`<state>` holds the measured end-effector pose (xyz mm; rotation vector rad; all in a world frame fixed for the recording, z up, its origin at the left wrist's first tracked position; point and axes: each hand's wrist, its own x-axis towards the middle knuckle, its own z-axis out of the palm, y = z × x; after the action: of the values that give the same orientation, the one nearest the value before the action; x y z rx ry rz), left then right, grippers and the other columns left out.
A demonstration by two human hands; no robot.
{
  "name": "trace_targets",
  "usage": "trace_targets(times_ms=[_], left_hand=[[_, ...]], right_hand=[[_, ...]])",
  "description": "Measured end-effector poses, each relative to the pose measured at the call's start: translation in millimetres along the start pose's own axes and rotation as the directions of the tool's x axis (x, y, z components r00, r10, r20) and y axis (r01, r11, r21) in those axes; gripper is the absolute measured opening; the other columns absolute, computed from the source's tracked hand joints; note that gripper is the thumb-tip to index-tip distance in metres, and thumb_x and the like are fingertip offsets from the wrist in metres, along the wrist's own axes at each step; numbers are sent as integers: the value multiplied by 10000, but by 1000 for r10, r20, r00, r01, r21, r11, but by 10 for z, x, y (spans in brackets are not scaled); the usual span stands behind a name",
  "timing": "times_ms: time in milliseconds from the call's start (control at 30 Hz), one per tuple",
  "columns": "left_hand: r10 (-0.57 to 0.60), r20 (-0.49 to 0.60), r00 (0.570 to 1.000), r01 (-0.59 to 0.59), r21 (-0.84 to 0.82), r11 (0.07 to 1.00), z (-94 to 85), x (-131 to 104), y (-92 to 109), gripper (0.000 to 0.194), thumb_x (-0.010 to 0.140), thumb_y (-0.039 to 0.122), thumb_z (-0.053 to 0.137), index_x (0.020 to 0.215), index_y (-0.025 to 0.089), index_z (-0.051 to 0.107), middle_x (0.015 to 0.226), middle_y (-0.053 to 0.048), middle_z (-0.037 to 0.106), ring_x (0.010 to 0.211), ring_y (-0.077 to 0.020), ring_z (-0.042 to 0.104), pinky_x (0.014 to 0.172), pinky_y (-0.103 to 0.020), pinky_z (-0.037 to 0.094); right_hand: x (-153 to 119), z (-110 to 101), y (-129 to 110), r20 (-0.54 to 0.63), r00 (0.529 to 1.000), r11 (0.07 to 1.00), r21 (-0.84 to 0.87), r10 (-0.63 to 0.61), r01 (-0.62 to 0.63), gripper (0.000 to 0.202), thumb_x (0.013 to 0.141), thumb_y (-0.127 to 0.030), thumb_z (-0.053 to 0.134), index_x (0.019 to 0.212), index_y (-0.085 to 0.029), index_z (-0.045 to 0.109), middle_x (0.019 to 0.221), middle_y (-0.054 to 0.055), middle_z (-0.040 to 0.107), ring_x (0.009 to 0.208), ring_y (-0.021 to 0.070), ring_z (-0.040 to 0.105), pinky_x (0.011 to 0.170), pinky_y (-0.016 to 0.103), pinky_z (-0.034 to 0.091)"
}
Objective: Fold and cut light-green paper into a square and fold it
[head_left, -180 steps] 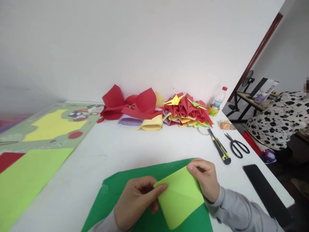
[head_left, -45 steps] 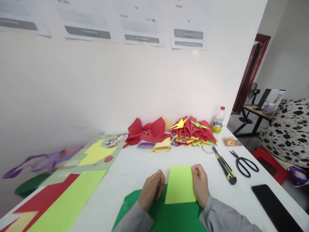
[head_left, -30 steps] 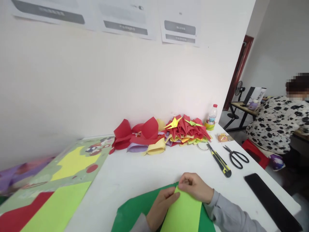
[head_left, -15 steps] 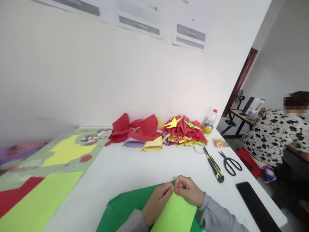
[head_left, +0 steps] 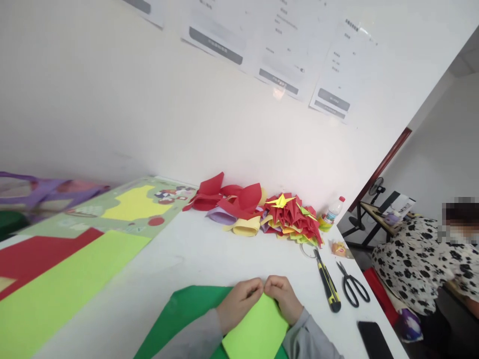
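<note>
now my left hand point(head_left: 239, 304) and right hand point(head_left: 283, 299) meet knuckle to knuckle at the far edge of the lime sheet point(head_left: 255, 334), both pinching it closed there. the sheet runs back from my fingertips toward me, between my wrists, lying on the green paper point(head_left: 179, 319) on the table point(head_left: 202, 254). a knife point(head_left: 327, 286) and scissors point(head_left: 352, 288) lie to my right, well apart.

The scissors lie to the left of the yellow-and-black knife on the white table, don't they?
Not quite: in the head view the scissors lie to the right of the yellow-and-black knife, both on the white table.
</note>
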<state>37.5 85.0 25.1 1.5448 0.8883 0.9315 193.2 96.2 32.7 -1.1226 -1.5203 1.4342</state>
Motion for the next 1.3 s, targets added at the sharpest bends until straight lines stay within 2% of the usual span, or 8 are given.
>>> trace_targets(times_ms=[200, 300, 500, 667, 833, 967, 1167, 1300], left_hand=[[-39, -12, 999, 39, -30, 999, -108, 28, -4, 513, 729, 725, 497, 659, 222, 426, 594, 76, 352, 599, -126, 340, 552, -265, 288], [-74, 17, 997, 74, -28, 997, -112, 12, -4, 571, 683, 783, 512, 654, 220, 424, 575, 82, 364, 552, -110, 351, 517, -254, 292], [-196, 127, 972, 196, 6, 981, -145, -64, 5, 654, 645, 888, 433, 727, 239, 430, 446, 101, 403, 328, -112, 377, 328, -242, 246], [-216, 142, 966, 214, 30, 976, -207, -86, 26, 650, 652, 884, 442, 722, 238, 422, 450, 105, 412, 320, -94, 383, 318, -224, 260], [-205, 150, 967, 199, 59, 978, -248, -138, 47, 592, 718, 844, 392, 701, 253, 379, 397, 118, 362, 301, -95, 351, 330, -228, 233], [-157, 126, 980, 145, 98, 985, -325, -150, 74, 510, 790, 750, 394, 675, 254, 365, 370, 116, 339, 321, -94, 315, 390, -241, 221], [-65, 28, 997, 60, 150, 987, -439, -106, 93, 547, 747, 690, 523, 530, 228, 326, 511, 70, 307, 509, -98, 266, 508, -271, 212], [-95, 40, 995, 91, 89, 992, -437, -133, 80, 570, 738, 722, 525, 522, 234, 325, 477, 74, 283, 478, -91, 246, 480, -272, 191]], right_hand=[[101, 78, 27, -84, 996, 999, 43, 5, -1, 216, 610, -371, 628, 546, -189, 533, 462, -77, 382, 472, 85, 287, 494, 235, 224], [70, 20, 34, -127, 992, 997, 73, 3, 7, 216, 609, -370, 632, 544, -190, 531, 458, -77, 378, 466, 85, 282, 487, 235, 220], [32, -172, 17, -210, 978, 991, 125, -10, 37, 227, 617, -369, 644, 547, -192, 522, 458, -79, 379, 469, 85, 285, 486, 232, 225], [23, -148, 62, -210, 978, 987, 163, 19, 16, 232, 618, -370, 667, 551, -185, 544, 462, -72, 405, 464, 85, 302, 480, 233, 232], [20, -184, 77, -258, 966, 980, 197, 27, 25, 234, 625, -366, 677, 557, -187, 542, 469, -73, 405, 471, 87, 306, 482, 231, 235], [20, -237, 73, -287, 957, 974, 222, 34, 32, 260, 644, -394, 672, 560, -192, 533, 470, -70, 404, 475, 93, 316, 480, 234, 244], [11, -177, 65, -269, 961, 964, 266, 62, 12, 277, 636, -410, 689, 564, -192, 535, 467, -64, 413, 473, 96, 323, 475, 238, 247], [6, -151, 61, -252, 964, 954, 299, 80, -1, 278, 633, -406, 700, 570, -191, 535, 466, -66, 407, 470, 92, 315, 476, 240, 242]])
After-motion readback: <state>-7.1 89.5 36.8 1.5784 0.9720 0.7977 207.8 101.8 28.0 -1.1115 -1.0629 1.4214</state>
